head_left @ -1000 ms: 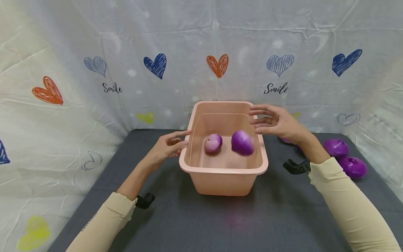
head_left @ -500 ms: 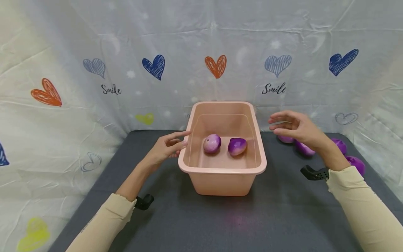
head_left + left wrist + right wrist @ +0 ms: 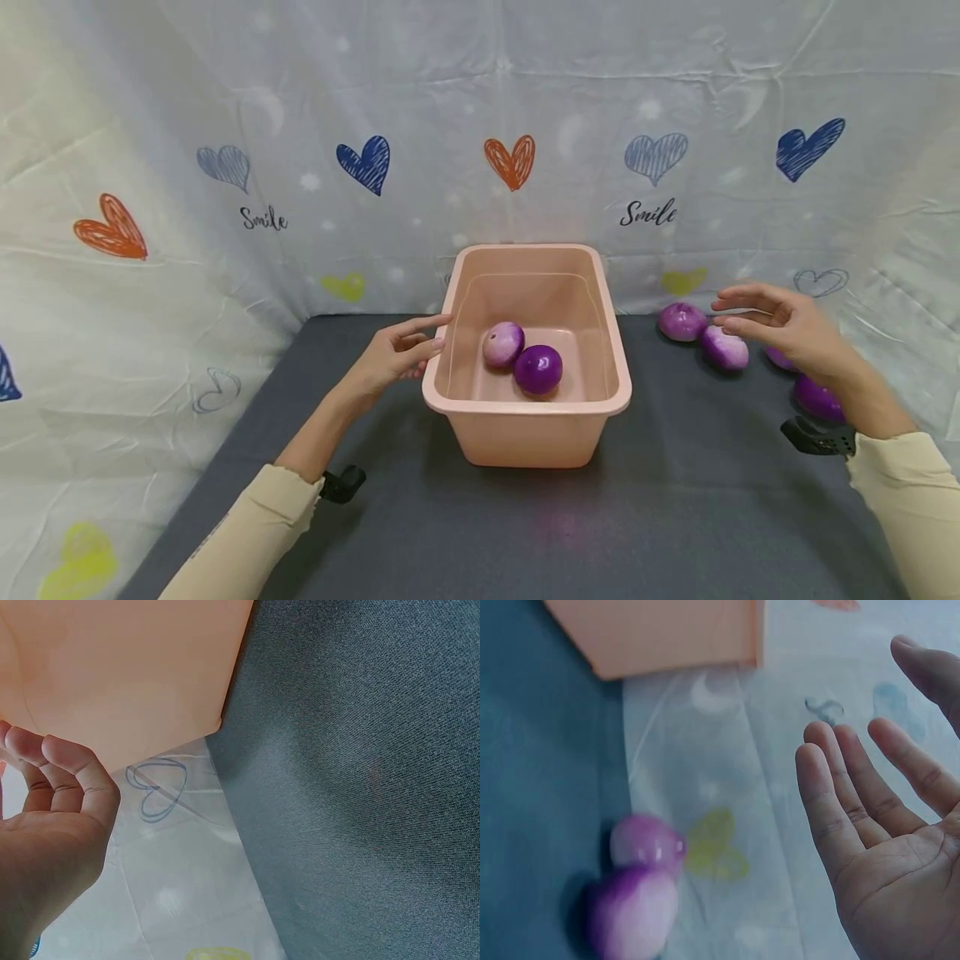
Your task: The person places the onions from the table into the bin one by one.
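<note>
I'm resting my left hand [image 3: 396, 353], fingers relaxed, against the pink tub [image 3: 525, 433]; my right hand [image 3: 787, 327] is hovering empty, fingers spread, over the purple onions [image 3: 723, 347].

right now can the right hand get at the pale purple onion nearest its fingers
Probably yes. The right hand hovers open just beside the pale purple onion on the grey mat, holding nothing, and nothing lies between them.

My left fingers [image 3: 420, 329] touch the tub's [image 3: 525, 433] left side. Two onions [image 3: 538, 369] sit inside it. More onions [image 3: 723, 347] lie just under my right fingers [image 3: 742, 297], on the surface [image 3: 480, 517].
</note>
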Demonstrator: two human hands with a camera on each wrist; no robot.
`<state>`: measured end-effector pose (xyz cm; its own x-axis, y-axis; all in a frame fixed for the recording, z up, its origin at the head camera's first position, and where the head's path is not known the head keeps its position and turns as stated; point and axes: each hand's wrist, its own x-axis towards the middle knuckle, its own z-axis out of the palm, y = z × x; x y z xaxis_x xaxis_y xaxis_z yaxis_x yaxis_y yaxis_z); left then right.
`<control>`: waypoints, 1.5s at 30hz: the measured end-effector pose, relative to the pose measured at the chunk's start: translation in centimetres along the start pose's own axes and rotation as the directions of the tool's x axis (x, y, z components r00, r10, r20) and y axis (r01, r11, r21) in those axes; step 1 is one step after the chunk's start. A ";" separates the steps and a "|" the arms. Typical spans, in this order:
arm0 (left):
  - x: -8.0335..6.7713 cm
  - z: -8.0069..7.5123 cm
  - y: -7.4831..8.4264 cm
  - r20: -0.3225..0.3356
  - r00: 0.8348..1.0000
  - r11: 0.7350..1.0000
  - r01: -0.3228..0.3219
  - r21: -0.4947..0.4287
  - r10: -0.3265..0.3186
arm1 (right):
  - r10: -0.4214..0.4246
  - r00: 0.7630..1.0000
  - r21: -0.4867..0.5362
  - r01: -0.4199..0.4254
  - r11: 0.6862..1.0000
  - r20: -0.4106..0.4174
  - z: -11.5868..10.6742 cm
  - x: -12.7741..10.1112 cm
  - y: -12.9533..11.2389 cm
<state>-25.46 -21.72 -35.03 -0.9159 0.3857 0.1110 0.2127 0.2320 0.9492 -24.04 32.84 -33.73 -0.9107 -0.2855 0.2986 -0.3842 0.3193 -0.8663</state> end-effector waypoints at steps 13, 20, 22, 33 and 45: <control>0.0 0.0 -0.1 -0.001 1.000 1.000 0.004 -0.009 -0.004 | 0.065 0.992 -0.142 -0.080 0.987 -0.110 -4.3 -4.5 3.0; 0.1 0.1 -0.1 0.003 1.000 1.000 0.005 -0.012 -0.005 | 0.109 0.981 -0.249 -0.147 0.957 -0.160 -5.5 -6.5 4.4; 0.1 0.2 0.0 0.003 1.000 1.000 0.006 -0.014 -0.006 | 0.114 0.978 -0.269 -0.159 0.950 -0.178 -5.7 -7.0 4.7; 0.0 0.2 0.1 -0.003 1.000 1.000 0.007 -0.007 -0.007 | 0.125 0.958 -0.310 -0.205 0.928 -0.259 -7.2 -9.1 6.9; 0.1 0.1 0.0 -0.006 1.000 1.000 0.011 -0.009 -0.011 | 0.229 0.901 -0.285 -0.343 0.895 -0.368 -6.4 -10.9 10.0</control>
<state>-25.50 -21.61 -35.00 -0.9202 0.3780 0.1021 0.1996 0.2284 0.9529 -18.95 44.88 -43.07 -0.9645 0.1483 0.2186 -0.0743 0.6416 -0.7635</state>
